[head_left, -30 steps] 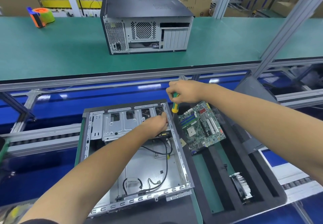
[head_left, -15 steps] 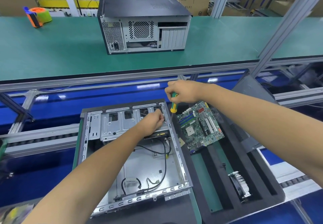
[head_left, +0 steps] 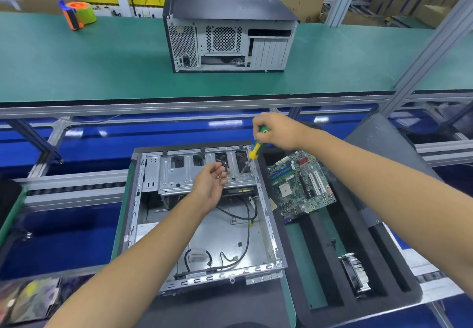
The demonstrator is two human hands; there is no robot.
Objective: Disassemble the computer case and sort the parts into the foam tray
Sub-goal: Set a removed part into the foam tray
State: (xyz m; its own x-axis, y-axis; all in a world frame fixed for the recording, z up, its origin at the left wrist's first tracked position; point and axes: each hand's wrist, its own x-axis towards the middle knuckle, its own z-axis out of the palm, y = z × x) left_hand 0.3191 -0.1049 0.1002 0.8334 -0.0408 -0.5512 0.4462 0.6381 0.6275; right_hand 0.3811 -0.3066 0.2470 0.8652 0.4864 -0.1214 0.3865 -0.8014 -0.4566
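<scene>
Change: the left hand [head_left: 210, 184] has come off the drive cage [head_left: 194, 174], where it was pressing a second ago, and now lies palm-up with a small screw [head_left: 218, 177] in it; the right hand [head_left: 277, 131] has stayed at the far right corner with the screwdriver [head_left: 256, 148].
Open case: the computer case [head_left: 199, 225] lies on its side nearest the viewer, its main bay bare apart from loose black cables [head_left: 243, 225]; only the cage at its far end looks left to free.
Foam tray: the foam tray [head_left: 322, 258] sits just right of the case, with a heatsink fan [head_left: 355, 274] in a near slot and the motherboard [head_left: 299, 181] resting at its far end.
Left grip: fingers loosely cupped, half curled, the screw resting on the palm near the fingertips rather than pinched.
Right grip: fingers wrapped fully round the green-and-yellow handle, the shaft angled down and left into the cage's right edge; the tip is too blurred to tell whether it is seated in a screw.
Step in hand: probably backing out the cage's fixing screws.
How to do it well: I'd keep the cupped palm level so the screw cannot roll into the case, seat the bit squarely before turning, and press along the shaft's line to avoid slipping off.
Risk: a dropped screw would likely vanish under the cables.
Beyond: a closed case [head_left: 227, 28] stands on the green bench [head_left: 76, 66], with a tape dispenser [head_left: 76, 14] far left.
</scene>
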